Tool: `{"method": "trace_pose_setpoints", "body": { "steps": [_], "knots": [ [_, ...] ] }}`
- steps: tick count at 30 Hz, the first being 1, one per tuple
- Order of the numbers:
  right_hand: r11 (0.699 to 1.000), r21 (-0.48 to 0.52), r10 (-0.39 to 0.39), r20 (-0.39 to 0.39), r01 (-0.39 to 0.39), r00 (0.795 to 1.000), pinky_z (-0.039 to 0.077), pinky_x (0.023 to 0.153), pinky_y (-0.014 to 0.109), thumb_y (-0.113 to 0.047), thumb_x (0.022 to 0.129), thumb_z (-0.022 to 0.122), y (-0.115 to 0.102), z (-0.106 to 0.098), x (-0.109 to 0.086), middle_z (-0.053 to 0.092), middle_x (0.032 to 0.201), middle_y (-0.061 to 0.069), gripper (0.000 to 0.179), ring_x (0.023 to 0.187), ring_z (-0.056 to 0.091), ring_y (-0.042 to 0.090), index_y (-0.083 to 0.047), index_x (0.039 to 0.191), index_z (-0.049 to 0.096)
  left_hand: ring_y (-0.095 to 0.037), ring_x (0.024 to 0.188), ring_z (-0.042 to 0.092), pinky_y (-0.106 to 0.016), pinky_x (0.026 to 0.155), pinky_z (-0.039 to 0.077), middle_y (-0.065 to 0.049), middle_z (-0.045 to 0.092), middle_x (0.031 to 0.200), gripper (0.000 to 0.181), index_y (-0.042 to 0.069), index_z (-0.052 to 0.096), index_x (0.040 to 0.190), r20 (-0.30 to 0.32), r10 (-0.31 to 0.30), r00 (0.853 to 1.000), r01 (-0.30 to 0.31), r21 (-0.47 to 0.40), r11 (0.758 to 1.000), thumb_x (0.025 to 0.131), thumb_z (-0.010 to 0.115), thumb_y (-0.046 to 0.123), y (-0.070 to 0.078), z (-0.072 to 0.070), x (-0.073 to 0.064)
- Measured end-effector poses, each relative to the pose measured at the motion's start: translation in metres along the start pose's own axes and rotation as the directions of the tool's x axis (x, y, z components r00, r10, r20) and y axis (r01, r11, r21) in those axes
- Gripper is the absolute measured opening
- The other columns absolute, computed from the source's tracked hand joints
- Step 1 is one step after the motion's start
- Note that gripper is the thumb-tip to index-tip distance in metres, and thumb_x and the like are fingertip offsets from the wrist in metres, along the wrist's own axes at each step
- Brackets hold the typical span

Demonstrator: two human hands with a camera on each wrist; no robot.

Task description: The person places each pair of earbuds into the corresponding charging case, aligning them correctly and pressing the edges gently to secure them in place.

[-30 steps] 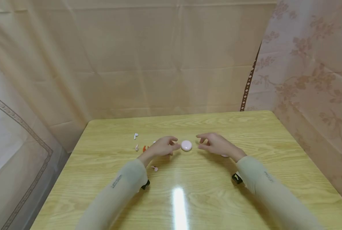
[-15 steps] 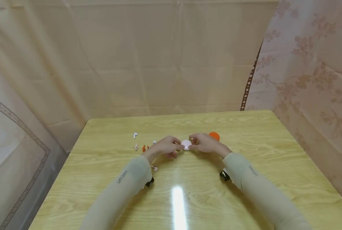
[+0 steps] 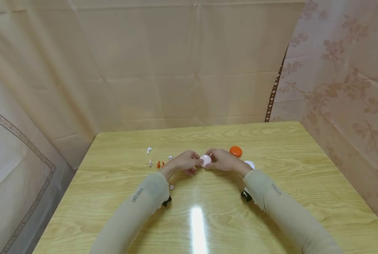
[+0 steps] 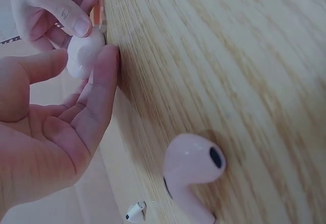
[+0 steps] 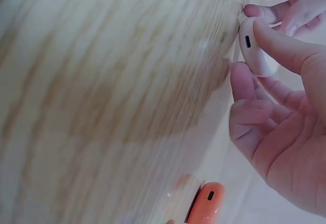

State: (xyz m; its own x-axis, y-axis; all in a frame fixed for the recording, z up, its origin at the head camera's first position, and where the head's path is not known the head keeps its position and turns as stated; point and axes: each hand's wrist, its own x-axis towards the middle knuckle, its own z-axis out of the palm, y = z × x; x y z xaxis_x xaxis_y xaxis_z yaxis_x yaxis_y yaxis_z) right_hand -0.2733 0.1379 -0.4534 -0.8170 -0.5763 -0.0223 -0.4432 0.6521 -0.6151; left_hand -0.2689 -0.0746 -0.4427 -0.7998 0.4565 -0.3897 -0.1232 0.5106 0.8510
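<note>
Your sleeved arms (image 3: 137, 203) converge forward; left hand (image 3: 185, 161) and right hand (image 3: 224, 160) face each other, thumbs (image 5: 286, 47) opposing fingers (image 4: 103, 84).

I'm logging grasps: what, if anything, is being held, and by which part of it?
The pale pink earbud case, held by its opposite sides, between the left hand and right hand.

The round case (image 3: 205, 161) is pale pink; to its right, an orange case (image 3: 235, 151) and a white disc (image 3: 250, 164); to its left, white, pink and orange earbuds (image 3: 158, 164); beneath, a yellow wood-grained counter (image 3: 227, 215).
</note>
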Motion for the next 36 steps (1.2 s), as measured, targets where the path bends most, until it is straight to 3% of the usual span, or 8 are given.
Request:
{"method": "trace_pose_setpoints", "body": {
  "steps": [10, 14, 18, 22, 26, 31, 36],
  "knots": [
    [0.992, 0.123, 0.023, -0.002, -0.022, 1.0, 0.055, 0.076, 0.031, -0.02, 0.09, 0.081, -0.005, -0.005, -0.005, 0.069, 0.096, 0.003, 0.04, 0.087, 0.066, 0.017, -0.001, 0.121, 0.064, -0.022, 0.074, 0.066, -0.035, 0.066, 0.06, -0.018, 0.067, 0.106, 0.034, -0.001, 0.054, 0.123, 0.006, 0.026, 1.0, -0.026, -0.064, 0.998, 0.103, 0.063, 0.025, -0.002, -0.004, -0.01],
    [0.977, 0.21, 0.026, -0.017, -0.022, 1.0, 0.056, 0.074, 0.031, -0.019, 0.089, 0.081, -0.006, -0.01, -0.008, 0.068, 0.098, 0.003, 0.038, 0.085, 0.067, 0.018, -0.002, 0.12, 0.067, -0.027, 0.082, 0.068, -0.038, 0.071, 0.06, -0.02, 0.064, 0.111, 0.033, 0.002, 0.056, 0.123, 0.006, 0.089, 0.996, -0.088, -0.12, 0.989, 0.101, 0.066, 0.026, -0.002, -0.008, -0.013],
    [0.962, 0.274, 0.029, -0.042, -0.016, 0.999, 0.057, 0.069, 0.032, -0.021, 0.089, 0.081, -0.007, -0.014, -0.013, 0.068, 0.102, 0.005, 0.044, 0.081, 0.066, 0.018, -0.001, 0.125, 0.066, -0.035, 0.09, 0.069, -0.042, 0.072, 0.06, -0.02, 0.064, 0.112, 0.034, 0.003, 0.06, 0.124, -0.012, 0.181, 0.983, -0.181, -0.143, 0.973, 0.1, 0.068, 0.026, -0.004, -0.009, -0.013],
    [0.943, 0.332, 0.038, -0.049, -0.02, 0.998, 0.053, 0.063, 0.03, -0.025, 0.09, 0.081, -0.012, -0.017, -0.018, 0.068, 0.103, 0.006, 0.049, 0.078, 0.064, 0.02, -0.002, 0.129, 0.064, -0.041, 0.093, 0.069, -0.044, 0.071, 0.06, -0.023, 0.065, 0.113, 0.036, 0.002, 0.062, 0.127, -0.036, 0.234, 0.972, -0.237, -0.137, 0.962, 0.1, 0.067, 0.026, -0.003, -0.009, -0.018],
    [0.903, 0.428, 0.058, -0.029, -0.04, 0.998, 0.051, 0.06, 0.032, -0.027, 0.093, 0.077, -0.016, -0.019, -0.023, 0.069, 0.102, 0.012, 0.042, 0.081, 0.063, 0.032, -0.005, 0.126, 0.066, -0.045, 0.097, 0.067, -0.044, 0.072, 0.06, -0.024, 0.064, 0.116, 0.037, 0.002, 0.062, 0.127, -0.046, 0.259, 0.965, -0.263, -0.141, 0.955, 0.1, 0.068, 0.027, 0.002, -0.009, -0.024],
    [0.853, 0.515, 0.086, 0.015, -0.081, 0.996, 0.054, 0.064, 0.036, -0.029, 0.096, 0.073, -0.018, -0.02, -0.026, 0.071, 0.107, 0.023, 0.035, 0.091, 0.067, 0.042, -0.004, 0.12, 0.069, -0.047, 0.099, 0.066, -0.051, 0.076, 0.059, -0.019, 0.065, 0.113, 0.034, 0.004, 0.064, 0.126, -0.044, 0.309, 0.95, -0.312, -0.099, 0.945, 0.1, 0.068, 0.026, 0.008, -0.011, -0.032],
    [0.839, 0.54, 0.06, 0.033, -0.068, 0.998, 0.056, 0.072, 0.045, -0.028, 0.096, 0.073, -0.022, -0.019, -0.026, 0.07, 0.111, 0.021, 0.037, 0.099, 0.067, 0.044, -0.003, 0.122, 0.067, -0.049, 0.097, 0.065, -0.055, 0.076, 0.058, -0.011, 0.065, 0.111, 0.032, 0.005, 0.064, 0.125, -0.046, 0.351, 0.935, -0.353, -0.034, 0.935, 0.101, 0.066, 0.027, 0.01, -0.014, -0.037]
  ]
}}
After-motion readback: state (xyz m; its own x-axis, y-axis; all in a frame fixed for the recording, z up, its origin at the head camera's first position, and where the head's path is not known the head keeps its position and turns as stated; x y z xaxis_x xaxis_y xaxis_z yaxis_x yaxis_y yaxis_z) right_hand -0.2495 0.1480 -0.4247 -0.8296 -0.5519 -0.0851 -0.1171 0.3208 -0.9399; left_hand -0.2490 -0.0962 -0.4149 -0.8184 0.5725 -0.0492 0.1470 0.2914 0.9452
